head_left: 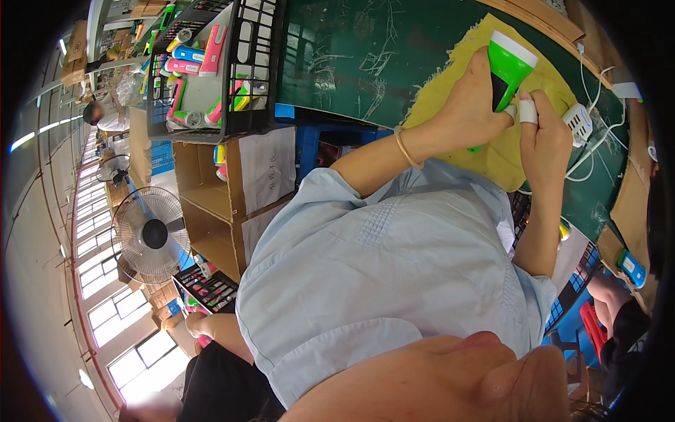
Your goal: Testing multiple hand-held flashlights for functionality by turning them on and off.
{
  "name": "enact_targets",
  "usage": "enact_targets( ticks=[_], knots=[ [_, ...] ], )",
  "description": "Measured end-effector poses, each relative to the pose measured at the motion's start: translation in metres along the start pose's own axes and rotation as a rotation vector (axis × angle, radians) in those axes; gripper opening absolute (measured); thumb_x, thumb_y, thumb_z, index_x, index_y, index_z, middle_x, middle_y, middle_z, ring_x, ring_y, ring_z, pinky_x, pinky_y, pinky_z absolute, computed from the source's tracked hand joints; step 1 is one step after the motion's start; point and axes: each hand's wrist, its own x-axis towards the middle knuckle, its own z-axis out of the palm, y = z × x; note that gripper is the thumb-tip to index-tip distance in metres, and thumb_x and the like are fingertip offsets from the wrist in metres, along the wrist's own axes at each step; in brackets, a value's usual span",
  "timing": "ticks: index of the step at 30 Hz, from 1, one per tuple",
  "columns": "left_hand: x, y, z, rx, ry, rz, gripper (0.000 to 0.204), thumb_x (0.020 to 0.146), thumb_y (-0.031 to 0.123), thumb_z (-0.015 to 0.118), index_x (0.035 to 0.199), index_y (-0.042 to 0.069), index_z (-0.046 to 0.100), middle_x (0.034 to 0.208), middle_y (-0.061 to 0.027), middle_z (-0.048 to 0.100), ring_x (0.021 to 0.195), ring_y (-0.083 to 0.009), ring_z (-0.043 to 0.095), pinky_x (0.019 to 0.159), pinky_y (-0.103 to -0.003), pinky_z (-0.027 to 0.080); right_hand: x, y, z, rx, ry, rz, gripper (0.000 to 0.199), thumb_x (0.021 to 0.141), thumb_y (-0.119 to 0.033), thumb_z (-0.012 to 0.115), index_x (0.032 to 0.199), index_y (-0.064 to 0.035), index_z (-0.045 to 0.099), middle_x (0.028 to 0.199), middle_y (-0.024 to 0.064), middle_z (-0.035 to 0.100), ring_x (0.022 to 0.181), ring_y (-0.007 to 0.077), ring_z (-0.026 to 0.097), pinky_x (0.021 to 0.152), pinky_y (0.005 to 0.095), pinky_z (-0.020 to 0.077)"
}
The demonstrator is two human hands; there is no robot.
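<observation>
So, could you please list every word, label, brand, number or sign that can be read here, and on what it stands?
I locate writing without copying it.
White sheet on the cardboard box: dark characters, turned sideways.
Blue flashlight at far right: pale marking, too small to read.
Pink flashlight in the black crate: marking too small to read.
Green-and-white flashlight in the left hand: no lettering visible.

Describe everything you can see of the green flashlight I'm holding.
The flashlight looks plastic and glossy: green flared body, black panel, wide white end. It slants, white end away from you, over the yellow cloth. Your left hand grips it, partly covering it; whether your right hand touches it is unclear.
</observation>
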Motion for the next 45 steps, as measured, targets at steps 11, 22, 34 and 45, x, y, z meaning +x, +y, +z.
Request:
enact_targets(
  ticks=[11,22,34,45],
  knots=[
    [0.003,0.002,-0.002,-0.235,-0.113,-0.108,0.057,0.065,0.010,0.065,0.110,-0.004,0.033,0.093,-0.0120,0.045,0.082,-0.0182,0.049,0.070,-0.030,0.043,-0.012,0.012,0.022,0.052,0.291,-0.063,0.009,0.084,-0.011,0.054,0.085,-0.0019,0.056,0.059,0.0141,0.050,0.049,0.0241,0.049,0.046,0.0309,0.0375],
    [0.002,-0.001,0.003,-0.055,-0.049,0.048,0.052,0.064,0.007,0.059,0.110,-0.002,0.035,0.092,-0.0167,0.045,0.080,-0.0288,0.049,0.071,-0.037,0.041,-0.003,0.022,-0.001,0.161,-0.042,-0.040,0.014,0.081,-0.016,0.053,0.075,-0.0028,0.052,0.064,0.0191,0.055,0.060,0.0379,0.054,0.051,0.0449,0.0404],
    [0.025,0.005,-0.013,-0.511,0.054,-0.344,0.031,0.082,0.015,0.058,0.106,0.002,0.042,0.082,-0.0040,0.050,0.069,-0.0110,0.051,0.057,-0.026,0.044,-0.046,0.019,-0.046,0.331,0.176,0.242,0.037,0.079,0.006,0.040,0.111,-0.0066,0.055,0.066,0.0094,0.055,0.055,0.0152,0.053,0.053,0.0232,0.0412],
    [0.035,0.022,0.027,-0.999,-0.003,-0.286,0.059,0.087,0.056,0.035,0.094,0.001,0.053,0.078,-0.0097,0.058,0.066,-0.0170,0.057,0.058,-0.029,0.049,-0.032,0.028,0.003,0.743,-0.154,0.315,0.038,0.088,-0.030,0.052,0.107,0.0022,0.055,0.087,0.0042,0.058,0.081,0.0081,0.049,0.072,0.0246,0.0417]
  ],
)
